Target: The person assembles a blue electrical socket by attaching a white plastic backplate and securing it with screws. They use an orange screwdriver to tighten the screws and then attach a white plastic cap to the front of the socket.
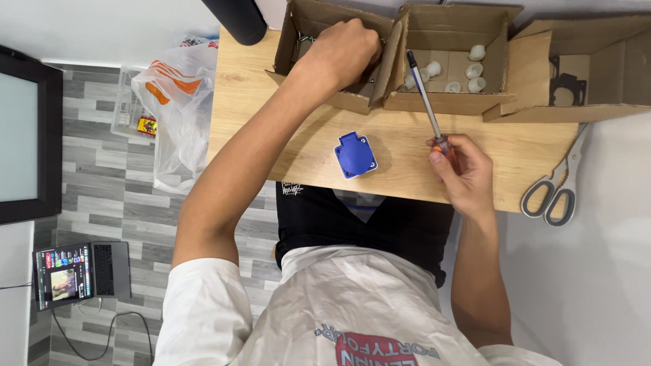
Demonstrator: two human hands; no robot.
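Gripping a screwdriver by its orange handle, shaft angled up clear of the work, the right hand waits beside the blue socket while the left hand digs, grasp hidden, in 1 cardboard box.

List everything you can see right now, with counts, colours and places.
cardboard boxes: three, brown, open, back of table
white caps: about six, middle box
black plate: one, right box
blue socket: one, table centre
screwdriver: one, grey shaft, orange handle
scissors: one, grey handles, table's right edge
plastic bag: one, clear with orange, floor left
laptop: one, grey, floor
table: one, light wood
left hand: inside left box
right hand: gripping screwdriver
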